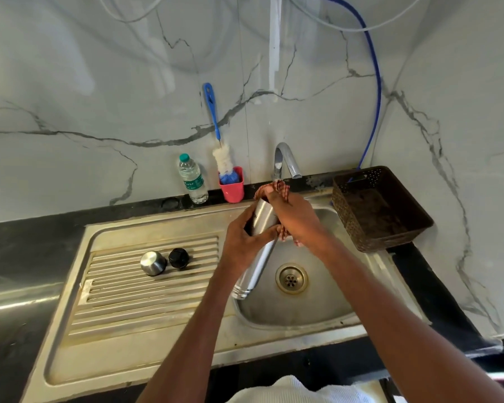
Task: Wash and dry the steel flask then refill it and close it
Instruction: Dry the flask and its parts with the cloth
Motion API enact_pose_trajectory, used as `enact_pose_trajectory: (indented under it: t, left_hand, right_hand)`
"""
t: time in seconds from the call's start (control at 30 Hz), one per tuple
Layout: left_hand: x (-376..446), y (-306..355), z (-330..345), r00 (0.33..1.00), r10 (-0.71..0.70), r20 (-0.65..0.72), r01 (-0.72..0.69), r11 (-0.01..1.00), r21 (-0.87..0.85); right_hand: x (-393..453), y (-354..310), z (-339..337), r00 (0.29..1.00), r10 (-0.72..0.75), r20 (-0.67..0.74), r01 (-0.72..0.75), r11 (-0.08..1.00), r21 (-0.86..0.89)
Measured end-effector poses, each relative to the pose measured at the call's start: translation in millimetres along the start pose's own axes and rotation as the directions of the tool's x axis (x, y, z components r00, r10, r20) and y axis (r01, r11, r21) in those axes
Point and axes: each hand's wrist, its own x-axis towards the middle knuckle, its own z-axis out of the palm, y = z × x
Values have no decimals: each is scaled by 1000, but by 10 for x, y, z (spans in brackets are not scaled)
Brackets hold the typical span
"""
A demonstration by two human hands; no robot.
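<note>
Left hand point(242, 237) gripping tilted steel flask point(256, 257), right hand point(294, 219) pressing cloth point(277, 189)

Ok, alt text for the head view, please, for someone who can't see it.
Over the sink, the left hand holds a steel flask mouth-down while the right hand rubs it with a patterned cloth. A steel cap and black stopper lie on the drainboard.
</note>
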Motion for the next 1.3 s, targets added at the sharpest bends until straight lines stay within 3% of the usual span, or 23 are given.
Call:
enact_pose_trajectory:
  t: [0.13,0.2,0.3,0.4,0.53,0.63,0.77,0.87,1.0,1.07,1.2,1.3]
  left_hand:
    - [-129,40,105,994,-86,-70,67,968,-241]
    - [-133,68,142,972,-205,-114,139,896,-422]
    - [-42,129,128,910,-358,-209,167,779,-605]
    - [14,98,63,834,-459,-306,137,710,-690]
    - [69,-12,-165,685,-600,-412,47,601,-798]
    - [98,-13,-417,591,-629,-505,-89,572,-815]
    - [-25,-109,-646,504,-630,-591,-163,602,-781]
    - [-202,-140,-805,526,-533,-663,-139,715,-685]
    - [-456,-133,-1087,643,-268,-718,-52,919,-390]
    - [-582,-109,-1225,666,-134,-734,-4,983,-183]
    - [-781,-34,-1485,645,-32,-764,33,999,-14]
    - [-931,-25,-1693,601,-30,-799,77,997,20]
  right_hand:
    - [-54,46,55,991,136,-4,-131,955,265]
    - [-134,73,150,973,212,95,-233,879,417]
    - [-289,214,371,959,197,202,-273,829,488]
    - [-390,349,438,944,218,248,-310,845,437]
    - [-454,528,269,815,379,438,-515,820,250]
    - [-420,709,176,786,450,423,-556,815,166]
    - [-363,715,199,769,548,328,-639,654,405]
    - [-334,626,341,757,597,267,-636,579,510]
    - [-355,560,620,792,565,233,-602,655,458]
    - [-386,501,785,828,507,238,-560,736,381]
    - [-456,309,1100,881,370,294,-446,856,261]
    - [-508,150,1303,870,289,399,-415,867,276]
